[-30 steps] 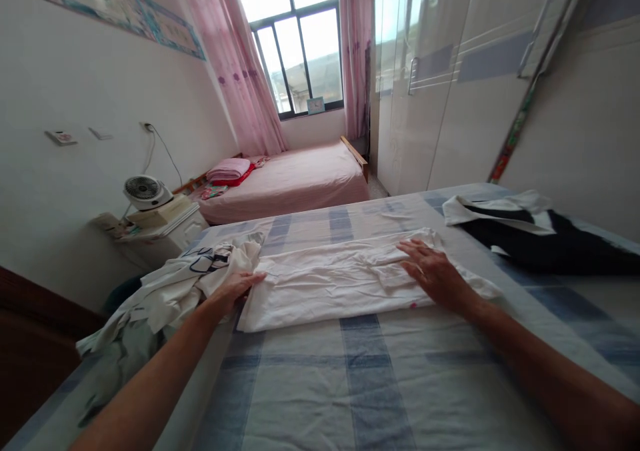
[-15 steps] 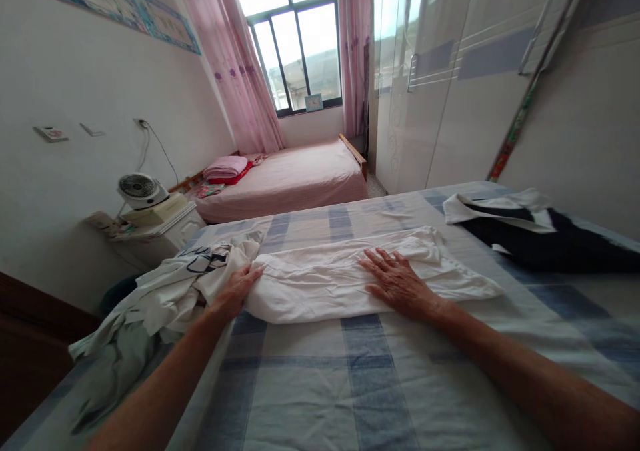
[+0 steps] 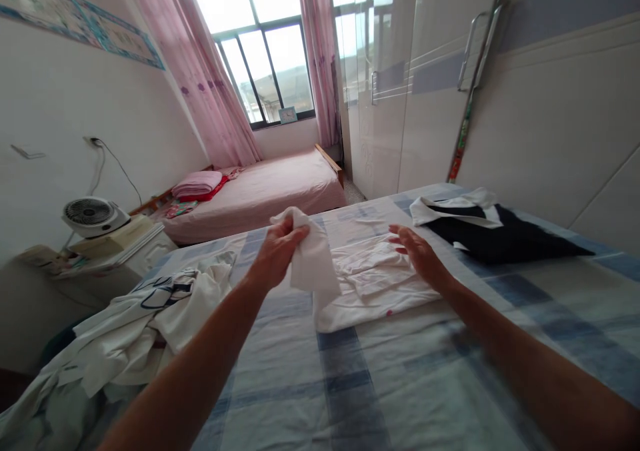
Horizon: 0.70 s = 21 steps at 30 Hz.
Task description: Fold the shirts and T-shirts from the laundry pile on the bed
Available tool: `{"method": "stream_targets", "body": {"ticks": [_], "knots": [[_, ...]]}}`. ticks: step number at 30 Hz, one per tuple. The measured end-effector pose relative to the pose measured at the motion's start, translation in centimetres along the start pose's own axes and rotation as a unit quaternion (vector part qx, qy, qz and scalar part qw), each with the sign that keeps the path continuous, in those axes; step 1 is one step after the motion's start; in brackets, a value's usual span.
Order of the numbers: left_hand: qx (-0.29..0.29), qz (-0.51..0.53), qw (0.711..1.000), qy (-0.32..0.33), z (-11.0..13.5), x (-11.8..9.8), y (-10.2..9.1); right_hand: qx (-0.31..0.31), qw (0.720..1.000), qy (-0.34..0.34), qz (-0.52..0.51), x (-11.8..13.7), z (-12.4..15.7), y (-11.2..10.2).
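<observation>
A white garment (image 3: 375, 271) lies partly folded on the bed, wrinkled on top, with a small pinkish-red mark near its front edge. My left hand (image 3: 280, 248) pinches the garment's left end and holds that flap up off the bed. At its right side, my right hand (image 3: 413, 248) hovers over or just touches the cloth, fingers apart and holding nothing. What kind of garment it is, I cannot tell.
White and grey clothes (image 3: 170, 311) lie heaped on the left. A black garment with a white collar (image 3: 525, 238) rests to the right on the blue-and-white checked sheet (image 3: 300, 384). Beyond are a pink bed (image 3: 280, 181), a wardrobe (image 3: 425, 131) and a fan (image 3: 95, 214).
My left hand has lifted the garment's left end and brought it up and rightward. My right hand has come off its flat press on the cloth. The view has turned right.
</observation>
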<state>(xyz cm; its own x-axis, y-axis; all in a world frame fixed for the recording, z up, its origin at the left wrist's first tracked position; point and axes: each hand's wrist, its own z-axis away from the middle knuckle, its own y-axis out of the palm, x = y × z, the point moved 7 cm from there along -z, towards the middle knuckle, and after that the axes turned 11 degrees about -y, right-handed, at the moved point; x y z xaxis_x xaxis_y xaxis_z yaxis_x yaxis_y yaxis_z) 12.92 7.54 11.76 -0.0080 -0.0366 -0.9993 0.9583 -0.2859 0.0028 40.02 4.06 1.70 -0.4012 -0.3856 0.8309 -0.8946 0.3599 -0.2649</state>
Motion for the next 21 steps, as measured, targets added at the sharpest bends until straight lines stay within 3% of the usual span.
{"method": "stream_targets", "body": {"ticks": [4,7,9,11,13,17,21], "knots": [[0.130,-0.039,0.990,-0.021,-2.9,1.0,9.3,-0.031,0.970,0.159,-0.183,-3.8,0.1,-1.5],[0.172,-0.107,0.978,-0.047,-4.1,3.6,13.4,0.007,0.948,0.206,-0.242,-4.5,0.6,-1.3],[0.140,-0.173,0.975,-0.008,-4.4,5.1,13.6,0.033,0.952,0.198,-0.229,-4.0,0.8,-1.4],[0.075,-0.255,0.962,0.056,-4.1,6.3,12.2,0.056,0.965,0.178,-0.186,-3.2,0.9,-1.6],[0.032,-0.338,0.932,0.125,-2.8,7.3,10.7,0.073,0.974,0.168,-0.130,-2.6,0.9,-1.7],[0.055,-0.481,0.843,0.233,1.2,9.4,9.9,0.045,0.987,0.155,-0.009,-2.4,0.4,-2.7],[0.086,-0.564,0.785,0.242,3.4,11.5,10.1,0.085,0.987,0.122,0.061,-3.1,-0.1,-3.5]]}}
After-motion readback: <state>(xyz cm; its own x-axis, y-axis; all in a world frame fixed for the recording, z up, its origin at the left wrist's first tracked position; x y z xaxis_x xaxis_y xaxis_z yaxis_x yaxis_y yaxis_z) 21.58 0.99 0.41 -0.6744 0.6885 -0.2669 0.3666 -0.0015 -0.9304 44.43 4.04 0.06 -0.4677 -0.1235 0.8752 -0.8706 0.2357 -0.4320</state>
